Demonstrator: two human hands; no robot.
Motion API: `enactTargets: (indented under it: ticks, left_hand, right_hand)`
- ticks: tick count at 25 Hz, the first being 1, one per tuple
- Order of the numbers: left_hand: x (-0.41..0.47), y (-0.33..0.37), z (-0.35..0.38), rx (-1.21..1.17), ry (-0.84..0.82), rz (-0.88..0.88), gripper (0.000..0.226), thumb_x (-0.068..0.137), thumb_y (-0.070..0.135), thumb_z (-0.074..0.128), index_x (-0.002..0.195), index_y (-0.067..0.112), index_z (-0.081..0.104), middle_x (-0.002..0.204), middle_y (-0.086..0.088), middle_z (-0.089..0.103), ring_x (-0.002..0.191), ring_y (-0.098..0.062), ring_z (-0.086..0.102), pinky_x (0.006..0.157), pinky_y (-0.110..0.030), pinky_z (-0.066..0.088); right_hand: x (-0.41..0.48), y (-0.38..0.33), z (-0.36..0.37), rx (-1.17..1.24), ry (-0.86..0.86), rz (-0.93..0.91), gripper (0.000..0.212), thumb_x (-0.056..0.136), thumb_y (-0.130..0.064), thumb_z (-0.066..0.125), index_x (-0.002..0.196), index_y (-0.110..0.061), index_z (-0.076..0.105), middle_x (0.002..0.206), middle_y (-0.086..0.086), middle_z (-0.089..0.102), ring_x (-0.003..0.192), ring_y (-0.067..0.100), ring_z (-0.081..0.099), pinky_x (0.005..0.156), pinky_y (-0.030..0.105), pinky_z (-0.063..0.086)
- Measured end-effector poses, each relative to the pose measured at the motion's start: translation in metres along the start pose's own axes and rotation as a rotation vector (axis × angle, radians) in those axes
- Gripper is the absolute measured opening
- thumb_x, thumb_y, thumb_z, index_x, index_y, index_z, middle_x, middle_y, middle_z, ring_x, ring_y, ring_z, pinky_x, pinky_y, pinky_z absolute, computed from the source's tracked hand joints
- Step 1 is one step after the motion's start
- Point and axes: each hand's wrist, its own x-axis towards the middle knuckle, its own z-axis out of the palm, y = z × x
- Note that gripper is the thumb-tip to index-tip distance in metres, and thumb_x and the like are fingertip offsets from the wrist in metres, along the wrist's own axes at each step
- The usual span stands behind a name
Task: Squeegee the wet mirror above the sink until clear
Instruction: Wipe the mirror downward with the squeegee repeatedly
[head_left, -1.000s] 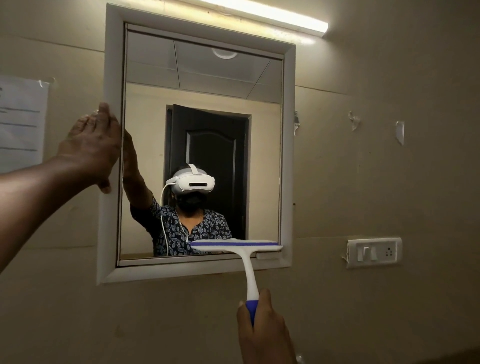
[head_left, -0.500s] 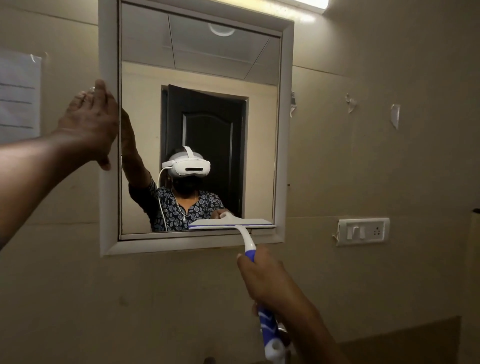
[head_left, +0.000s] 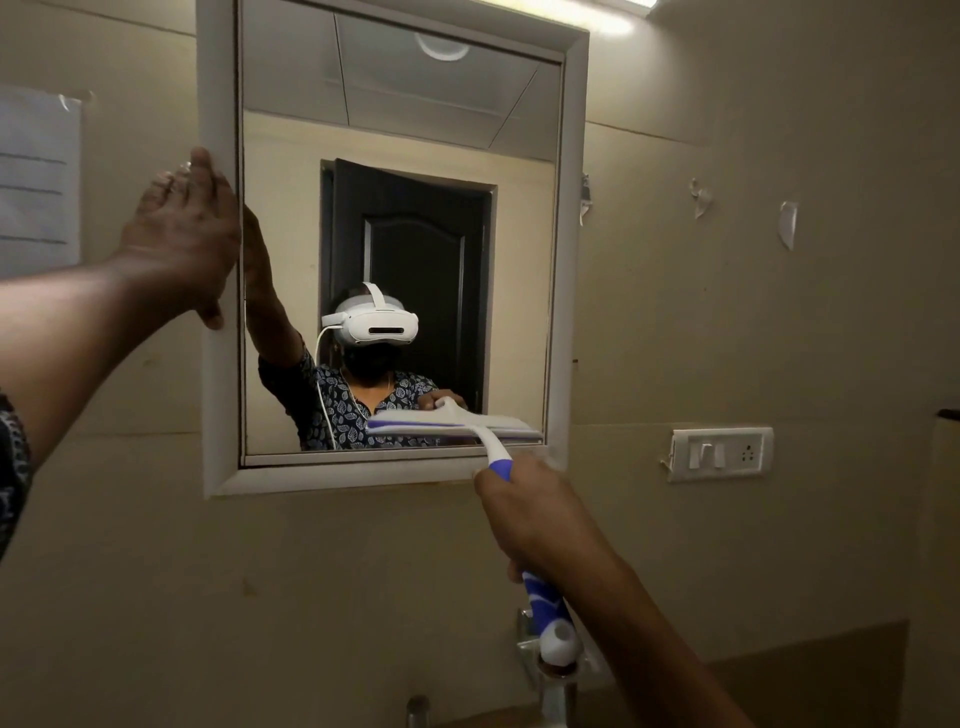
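The beige wall (head_left: 727, 322) is filling most of the view, and the mirror (head_left: 395, 130) in its white frame (head_left: 563, 260) is hanging on it left of centre. The glass is showing a dark door and the person wearing a white headset. The left hand (head_left: 182, 234) is lying flat with fingers spread against the frame's left edge, covering a stretch of it. The right hand (head_left: 535, 514) is wrapping closed around the blue and white handle of the squeegee (head_left: 457, 421), and the wrist and forearm are crossing in front of the wall below the mirror. The squeegee's blade is lying level against the glass at the lower right, just above the frame's bottom rail; the handle is running down and right, its white butt end hanging in front of a metal tap (head_left: 550, 670), partly hiding it. To the right of the mirror a white switch plate (head_left: 719, 453) is sitting on the wall. A paper notice (head_left: 36, 182) is hanging at the far left, cut by the edge. Small bits of torn tape (head_left: 788, 223) are sticking to the wall upper right.
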Motion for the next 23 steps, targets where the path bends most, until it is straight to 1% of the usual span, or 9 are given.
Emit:
enactTargets:
  ticks: [2, 6, 9, 12, 13, 15, 17, 20, 23]
  left_hand:
    - [-0.001, 0.001, 0.000, 0.014, -0.004, -0.005, 0.151, 0.041, 0.029, 0.094, 0.148, -0.005, -0.008, 0.155, -0.027, -0.012, 0.146, -0.037, -0.001, 0.119, -0.042, 0.005]
    - [-0.005, 0.001, -0.005, 0.018, -0.017, 0.005, 0.148, 0.047, 0.028, 0.092, 0.148, -0.005, -0.011, 0.155, -0.026, -0.015, 0.146, -0.037, -0.003, 0.119, -0.041, 0.004]
    - [-0.007, 0.004, -0.007, 0.045, -0.036, -0.005, 0.140, 0.054, 0.023, 0.089, 0.148, -0.005, -0.011, 0.154, -0.026, -0.015, 0.146, -0.037, -0.004, 0.120, -0.042, 0.004]
    - [-0.008, 0.008, -0.009, 0.078, -0.048, -0.011, 0.138, 0.055, 0.023, 0.089, 0.149, -0.004, -0.009, 0.155, -0.026, -0.015, 0.146, -0.036, -0.003, 0.120, -0.041, 0.004]
    - [-0.008, 0.008, -0.009, 0.081, -0.052, -0.016, 0.139, 0.055, 0.025, 0.089, 0.148, -0.004, -0.009, 0.155, -0.026, -0.015, 0.146, -0.036, -0.003, 0.120, -0.040, 0.003]
    - [-0.008, 0.006, -0.009, 0.075, -0.057, -0.017, 0.142, 0.053, 0.028, 0.091, 0.148, -0.004, -0.009, 0.155, -0.025, -0.017, 0.146, -0.036, -0.004, 0.119, -0.040, 0.003]
    - [-0.007, 0.004, -0.008, 0.069, -0.065, -0.015, 0.144, 0.051, 0.029, 0.091, 0.148, -0.003, -0.010, 0.154, -0.024, -0.018, 0.146, -0.035, -0.005, 0.119, -0.040, 0.002]
    - [-0.007, 0.006, -0.006, 0.071, -0.074, -0.022, 0.145, 0.051, 0.027, 0.091, 0.148, -0.004, -0.013, 0.154, -0.024, -0.020, 0.146, -0.035, -0.006, 0.119, -0.040, 0.001]
    - [-0.007, 0.007, -0.006, 0.069, -0.073, -0.027, 0.144, 0.052, 0.025, 0.091, 0.147, -0.004, -0.014, 0.154, -0.025, -0.020, 0.146, -0.035, -0.008, 0.119, -0.040, 0.000]
  right_hand:
    - [-0.007, -0.011, 0.002, -0.002, 0.069, -0.164, 0.027, 0.094, -0.041, 0.042, 0.110, -0.020, 0.040, 0.081, -0.005, 0.049, 0.061, 0.008, 0.053, 0.050, 0.021, 0.047]
    - [0.004, -0.043, -0.007, -0.025, 0.197, -0.429, 0.023, 0.094, -0.044, 0.041, 0.101, -0.022, 0.039, 0.076, -0.005, 0.050, 0.055, 0.006, 0.051, 0.045, 0.015, 0.038]
    - [0.033, -0.073, -0.033, 0.011, 0.322, -0.541, 0.018, 0.095, -0.039, 0.042, 0.096, -0.021, 0.039, 0.071, -0.001, 0.053, 0.050, 0.008, 0.052, 0.042, 0.017, 0.043]
    - [0.069, -0.114, -0.059, 0.024, 0.424, -0.629, 0.018, 0.095, -0.035, 0.043, 0.095, -0.018, 0.039, 0.069, 0.000, 0.053, 0.053, 0.014, 0.057, 0.048, 0.029, 0.051]
    - [0.083, -0.130, -0.067, 0.018, 0.466, -0.653, 0.018, 0.094, -0.034, 0.044, 0.095, -0.017, 0.039, 0.069, -0.001, 0.052, 0.053, 0.014, 0.057, 0.048, 0.030, 0.051]
    - [0.110, -0.161, -0.080, 0.002, 0.559, -0.680, 0.017, 0.094, -0.033, 0.044, 0.095, -0.017, 0.039, 0.067, -0.004, 0.049, 0.054, 0.010, 0.054, 0.049, 0.025, 0.047]
    - [0.134, -0.186, -0.089, -0.011, 0.614, -0.658, 0.019, 0.094, -0.033, 0.043, 0.099, -0.014, 0.042, 0.068, -0.005, 0.046, 0.060, 0.011, 0.054, 0.056, 0.029, 0.050]
    - [0.159, -0.206, -0.094, 0.001, 0.633, -0.591, 0.031, 0.093, -0.033, 0.042, 0.111, -0.009, 0.047, 0.080, 0.001, 0.054, 0.076, 0.019, 0.060, 0.074, 0.038, 0.055]
    - [0.167, -0.211, -0.093, 0.011, 0.626, -0.574, 0.030, 0.092, -0.034, 0.041, 0.110, -0.011, 0.046, 0.090, 0.004, 0.053, 0.084, 0.022, 0.060, 0.078, 0.038, 0.053]
